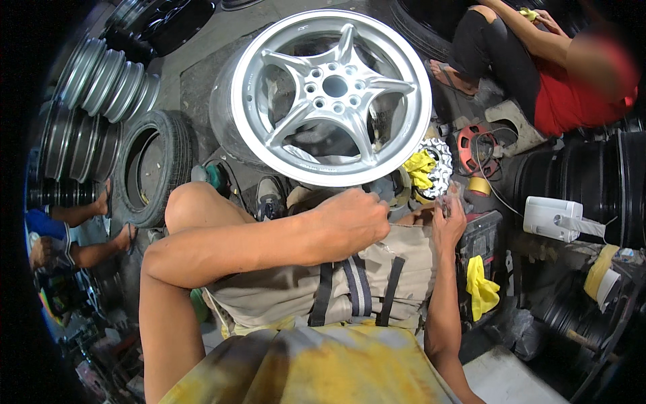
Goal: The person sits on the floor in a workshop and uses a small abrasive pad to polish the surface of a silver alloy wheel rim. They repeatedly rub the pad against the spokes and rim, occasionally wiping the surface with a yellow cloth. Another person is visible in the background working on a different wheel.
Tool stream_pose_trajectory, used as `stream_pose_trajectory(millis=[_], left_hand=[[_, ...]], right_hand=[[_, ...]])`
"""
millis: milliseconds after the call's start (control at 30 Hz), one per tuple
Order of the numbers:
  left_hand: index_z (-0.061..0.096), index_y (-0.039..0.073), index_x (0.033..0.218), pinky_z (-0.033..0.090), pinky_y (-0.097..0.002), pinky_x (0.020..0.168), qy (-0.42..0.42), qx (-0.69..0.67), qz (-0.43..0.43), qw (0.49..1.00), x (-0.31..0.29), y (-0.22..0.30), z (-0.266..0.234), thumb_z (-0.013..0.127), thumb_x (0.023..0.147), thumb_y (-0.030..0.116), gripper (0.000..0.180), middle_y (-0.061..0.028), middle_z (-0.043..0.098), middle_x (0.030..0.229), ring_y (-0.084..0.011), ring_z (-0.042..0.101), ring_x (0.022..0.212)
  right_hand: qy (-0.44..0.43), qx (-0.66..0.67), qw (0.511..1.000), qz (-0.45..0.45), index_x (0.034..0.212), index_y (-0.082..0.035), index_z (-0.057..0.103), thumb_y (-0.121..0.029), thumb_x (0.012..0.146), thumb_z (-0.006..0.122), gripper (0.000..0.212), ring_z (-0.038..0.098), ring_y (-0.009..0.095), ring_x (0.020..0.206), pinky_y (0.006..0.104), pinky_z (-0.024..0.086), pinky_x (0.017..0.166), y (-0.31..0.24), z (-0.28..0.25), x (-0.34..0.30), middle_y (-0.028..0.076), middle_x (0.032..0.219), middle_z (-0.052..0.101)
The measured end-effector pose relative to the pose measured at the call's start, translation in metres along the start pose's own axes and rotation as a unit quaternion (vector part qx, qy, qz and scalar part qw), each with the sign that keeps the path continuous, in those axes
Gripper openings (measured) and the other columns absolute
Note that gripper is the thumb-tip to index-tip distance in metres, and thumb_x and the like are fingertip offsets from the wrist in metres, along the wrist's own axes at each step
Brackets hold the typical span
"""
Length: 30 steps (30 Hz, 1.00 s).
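A silver five-spoke wheel rim lies face up on a dark tyre or drum just beyond my knees. My left hand is closed in a fist over my lap, near the rim's lower edge; whatever it may hold is hidden under the fingers. To its right, my right hand is raised with fingers pinched around a small, see-through crumpled piece, which looks like clear plastic. Beyond that hand lie a yellow cloth and a silver-and-black patterned round piece.
A tyre stands at left, beside stacked rims. At right are a red reel, a yellow tape roll, a dark case with another yellow cloth, and a white box. A person in red sits far right.
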<state>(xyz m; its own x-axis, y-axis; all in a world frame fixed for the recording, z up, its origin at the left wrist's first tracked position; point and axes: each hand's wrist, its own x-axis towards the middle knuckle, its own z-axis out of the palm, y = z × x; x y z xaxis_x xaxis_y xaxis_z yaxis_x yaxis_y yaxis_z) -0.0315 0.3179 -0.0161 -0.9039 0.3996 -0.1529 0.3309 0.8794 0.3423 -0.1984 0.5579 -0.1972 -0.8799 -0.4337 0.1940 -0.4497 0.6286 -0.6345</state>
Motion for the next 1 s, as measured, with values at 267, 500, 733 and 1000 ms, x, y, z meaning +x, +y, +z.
stream_pose_trajectory(millis=[267, 500, 733, 1000], left_hand=[[0.074, 0.002, 0.077, 0.056, -0.0384, 0.070, 0.030, -0.006, 0.016, 0.999, 0.003, -0.007, 0.001, 0.068, 0.076, 0.004, 0.006, -0.0161, 0.069, 0.085, -0.0301, 0.071, 0.084], [0.068, -0.001, 0.079, 0.055, -0.0401, 0.076, -0.032, -0.027, -0.007, 0.999, 0.008, -0.007, 0.003, 0.070, 0.073, 0.004, 0.009, -0.0160, 0.064, 0.095, -0.0302, 0.066, 0.093], [0.069, -0.002, 0.080, 0.055, -0.0396, 0.077, -0.038, -0.025, -0.008, 0.999, 0.010, -0.005, 0.003, 0.072, 0.071, 0.005, 0.012, -0.0166, 0.065, 0.097, -0.0304, 0.066, 0.094], [0.070, -0.002, 0.080, 0.055, -0.0393, 0.078, -0.067, -0.026, -0.012, 0.997, 0.009, -0.002, 0.004, 0.072, 0.073, 0.005, 0.010, -0.0164, 0.065, 0.099, -0.0301, 0.066, 0.095]], right_hand=[[-0.010, -0.003, 1.000, 0.002, 0.098, -0.002, 0.064, -0.010, 0.083, 0.064, 0.018, 0.062, 0.042, 0.088, 0.0466, 0.048, 0.076, -0.002, -0.001, 0.003, 0.017, 0.092, 0.064], [-0.009, 0.016, 1.000, 0.017, 0.099, -0.001, 0.065, -0.011, 0.084, 0.065, 0.018, 0.063, 0.041, 0.088, 0.0465, 0.048, 0.076, -0.003, -0.001, 0.005, 0.017, 0.093, 0.064], [-0.011, 0.005, 1.000, 0.003, 0.098, 0.000, 0.065, -0.010, 0.084, 0.064, 0.017, 0.062, 0.042, 0.088, 0.0468, 0.048, 0.075, -0.003, -0.003, 0.005, 0.018, 0.092, 0.064], [-0.002, 0.005, 1.000, 0.005, 0.099, -0.002, 0.065, -0.008, 0.081, 0.063, 0.019, 0.063, 0.041, 0.086, 0.0467, 0.049, 0.074, 0.001, 0.000, 0.004, 0.017, 0.093, 0.064]])
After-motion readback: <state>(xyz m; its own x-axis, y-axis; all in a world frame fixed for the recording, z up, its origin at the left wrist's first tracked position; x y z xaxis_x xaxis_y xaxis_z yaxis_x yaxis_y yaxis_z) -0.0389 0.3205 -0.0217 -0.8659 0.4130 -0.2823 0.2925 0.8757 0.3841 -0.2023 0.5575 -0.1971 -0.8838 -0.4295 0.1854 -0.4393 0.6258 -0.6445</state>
